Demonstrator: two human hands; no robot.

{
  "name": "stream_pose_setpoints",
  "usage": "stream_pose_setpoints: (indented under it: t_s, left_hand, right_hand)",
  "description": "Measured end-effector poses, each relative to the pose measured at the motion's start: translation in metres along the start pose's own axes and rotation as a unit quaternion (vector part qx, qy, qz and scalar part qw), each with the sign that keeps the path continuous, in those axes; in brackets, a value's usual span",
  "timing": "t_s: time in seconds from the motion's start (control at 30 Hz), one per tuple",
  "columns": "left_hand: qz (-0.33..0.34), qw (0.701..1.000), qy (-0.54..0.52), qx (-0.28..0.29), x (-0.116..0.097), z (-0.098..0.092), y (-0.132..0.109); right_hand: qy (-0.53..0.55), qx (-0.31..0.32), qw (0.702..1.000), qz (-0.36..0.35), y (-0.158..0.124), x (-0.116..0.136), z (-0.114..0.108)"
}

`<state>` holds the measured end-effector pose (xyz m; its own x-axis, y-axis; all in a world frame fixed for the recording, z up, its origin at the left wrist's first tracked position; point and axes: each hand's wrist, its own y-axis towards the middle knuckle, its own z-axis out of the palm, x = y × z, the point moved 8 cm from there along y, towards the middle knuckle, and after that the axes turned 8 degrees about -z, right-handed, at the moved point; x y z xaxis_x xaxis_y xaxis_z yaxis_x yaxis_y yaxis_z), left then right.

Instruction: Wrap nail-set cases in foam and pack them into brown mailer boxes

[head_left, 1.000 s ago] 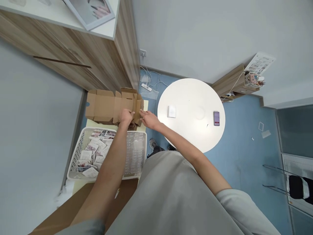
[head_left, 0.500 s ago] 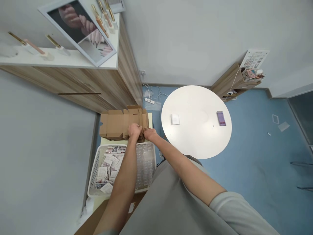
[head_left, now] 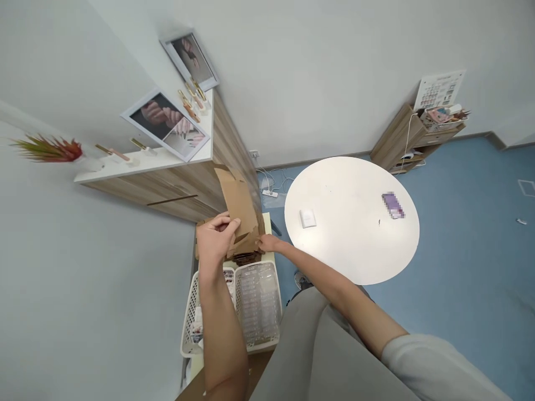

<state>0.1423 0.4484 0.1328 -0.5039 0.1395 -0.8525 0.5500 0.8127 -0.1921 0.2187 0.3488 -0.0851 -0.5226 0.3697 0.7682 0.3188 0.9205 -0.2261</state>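
Note:
A flat brown cardboard box blank [head_left: 239, 201] stands partly raised from a stack of similar cardboard. Its left edge is pinched between the thumb and fingers of my left hand [head_left: 217, 236]. Low on the right side of the same cardboard, my right hand [head_left: 267, 243] has its fingers closed at the edge. More folded cardboard [head_left: 246, 258] lies underneath, on a pale yellow surface [head_left: 267, 223]. Just nearer to me, a white basket [head_left: 279, 289] holds clear plastic cases [head_left: 259, 303]. My left forearm partly covers another white basket [head_left: 188, 334] with small packets.
A round white table [head_left: 351, 245] stands to the right, bearing a small white box [head_left: 308, 218] and a purple, blurred-out item [head_left: 393, 205]. Ahead is a wooden cabinet [head_left: 175, 195] with picture frames and bottles on top. A power strip [head_left: 270, 194] with cables lies on the floor.
My left hand has lifted the left part of the cardboard blank upward, where before it lay flat. My right hand stays at its right edge. The camera view has shifted.

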Motion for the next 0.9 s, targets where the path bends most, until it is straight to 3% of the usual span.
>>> stream_pose_setpoints:
  t_s: [0.1, 0.2, 0.3, 0.43, 0.57, 0.7, 0.8, 0.9]
  left_hand:
    - [0.055, 0.998, -0.021, 0.025, -0.039, 0.025, -0.017]
    - [0.123, 0.992, 0.007, 0.038, -0.072, 0.073, -0.036]
    - [0.185, 0.978, 0.065, 0.071, -0.097, 0.146, -0.057]
    - [0.273, 0.936, 0.174, 0.142, -0.109, 0.261, -0.088]
    - [0.302, 0.883, 0.294, 0.207, -0.092, 0.371, -0.11]
    - [0.277, 0.815, 0.43, 0.27, -0.048, 0.461, -0.13]
    - [0.253, 0.769, 0.489, 0.325, -0.009, 0.507, -0.149]
    - [0.236, 0.756, 0.483, 0.372, 0.025, 0.534, -0.171]
  right_hand:
    - [0.07, -0.019, 0.997, 0.04, -0.044, -0.033, -0.03]
    - [0.195, -0.084, 0.971, 0.11, -0.111, -0.086, -0.073]
    - [0.25, -0.172, 0.938, 0.17, -0.187, -0.143, -0.123]
    - [0.272, -0.275, 0.899, 0.206, -0.277, -0.204, -0.183]
    - [0.268, -0.34, 0.873, 0.224, -0.349, -0.243, -0.223]
    - [0.254, -0.355, 0.865, 0.246, -0.402, -0.274, -0.239]
    - [0.246, -0.344, 0.868, 0.261, -0.429, -0.295, -0.237]
    - [0.242, -0.314, 0.875, 0.277, -0.443, -0.316, -0.228]
